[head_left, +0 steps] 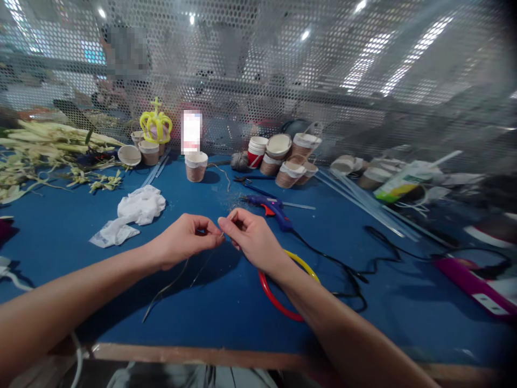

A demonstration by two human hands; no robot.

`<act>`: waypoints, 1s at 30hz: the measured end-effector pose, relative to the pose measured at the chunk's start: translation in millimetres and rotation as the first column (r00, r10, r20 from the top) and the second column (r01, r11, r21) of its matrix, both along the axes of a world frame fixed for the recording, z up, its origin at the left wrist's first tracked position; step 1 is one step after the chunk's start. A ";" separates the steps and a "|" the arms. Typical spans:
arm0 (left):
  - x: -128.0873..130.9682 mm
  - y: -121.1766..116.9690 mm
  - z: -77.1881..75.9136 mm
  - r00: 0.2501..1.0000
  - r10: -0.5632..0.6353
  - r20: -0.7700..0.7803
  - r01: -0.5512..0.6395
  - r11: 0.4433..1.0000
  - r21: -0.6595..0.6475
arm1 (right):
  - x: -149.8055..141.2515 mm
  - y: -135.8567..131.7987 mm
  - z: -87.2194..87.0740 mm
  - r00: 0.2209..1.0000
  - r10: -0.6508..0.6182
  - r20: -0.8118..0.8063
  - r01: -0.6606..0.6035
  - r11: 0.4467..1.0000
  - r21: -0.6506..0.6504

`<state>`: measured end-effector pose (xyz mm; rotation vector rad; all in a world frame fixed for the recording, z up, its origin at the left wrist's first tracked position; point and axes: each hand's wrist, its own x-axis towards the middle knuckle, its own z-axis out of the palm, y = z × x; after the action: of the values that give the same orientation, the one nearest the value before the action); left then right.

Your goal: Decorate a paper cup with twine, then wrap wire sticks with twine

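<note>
Over the blue table [226,307] my left hand [183,240] and my right hand [250,237] meet fingertip to fingertip. Both pinch a thin pale string [172,284] between thumb and forefinger. The string's loose ends trail down and to the left from my left hand, reaching the table surface. Under my right wrist lie two hoops, one red [274,299] and one yellow [305,265]. A blue glue gun [269,206] lies just beyond my right hand, its black cord [343,267] running off to the right.
Several paper cups [288,156] stand at the back, one alone [196,165]. A yellow crown [155,125] and pale leaves [48,148] sit at the back left, crumpled white cloth [135,213] nearer. Clear glue sticks [363,202] lie to the right. A perforated screen [323,70] backs the table, a person behind it.
</note>
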<state>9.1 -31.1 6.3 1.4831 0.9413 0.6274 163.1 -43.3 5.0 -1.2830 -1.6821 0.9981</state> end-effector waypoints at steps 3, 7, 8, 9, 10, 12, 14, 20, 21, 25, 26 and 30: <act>0.7 -0.6 0.2 1.000 0.007 -0.002 -0.007 1.000 -0.009 | -0.3 -0.1 -0.5 1.000 -0.013 0.014 0.013 1.000 0.015; -1.1 1.8 -0.5 0.999 -0.011 -0.037 0.010 1.000 -0.015 | 0.7 0.4 -0.2 1.000 -0.016 0.021 0.016 1.000 0.021; -1.8 2.7 -0.7 0.999 -0.024 -0.049 0.024 1.000 -0.011 | 1.1 0.5 -0.1 1.000 -0.014 0.018 0.014 1.000 0.015; -2.4 3.7 -0.8 0.998 -0.040 -0.058 0.040 0.999 0.001 | 1.5 0.7 -0.3 1.000 -0.010 0.011 0.010 1.000 0.004; -3.0 4.7 -0.9 0.996 -0.055 -0.066 0.057 0.998 0.027 | 1.8 0.9 -0.7 1.000 -0.004 -0.003 0.004 1.000 -0.015; -3.6 6.2 -1.0 0.994 -0.078 -0.078 0.086 0.991 0.100 | 2.2 1.4 -2.3 0.999 0.007 -0.048 -0.011 0.998 -0.066; -3.8 7.1 -1.0 0.992 -0.089 -0.093 0.104 0.981 0.165 | 2.1 2.1 -4.4 0.993 0.017 -0.116 -0.031 0.993 -0.116; -3.1 6.5 -1.5 0.989 -0.076 -0.129 0.103 0.970 0.221 | 0.8 2.4 -3.5 0.990 0.012 -0.139 -0.030 0.991 -0.127; -3.0 6.3 -1.6 0.989 -0.070 -0.131 0.098 0.970 0.221 | 0.8 2.1 -2.2 0.995 0.006 -0.097 -0.017 0.994 -0.107; -2.7 5.0 -1.7 0.990 -0.050 -0.130 0.077 0.974 0.215 | 1.2 1.0 0.4 0.999 -0.019 0.029 0.020 1.000 -0.022; -2.4 4.5 -1.5 0.991 -0.044 -0.127 0.070 0.975 0.210 | 1.2 0.9 0.2 0.999 -0.026 0.043 0.026 1.000 -0.004; -0.3 2.2 -1.2 0.994 -0.015 -0.105 0.031 0.987 0.156 | 0.2 1.0 -2.1 0.995 -0.058 0.084 0.052 0.996 0.067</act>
<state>8.8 -28.9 5.1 1.6784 0.9704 0.6245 163.3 -42.3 2.9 -1.3388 -1.7200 0.8604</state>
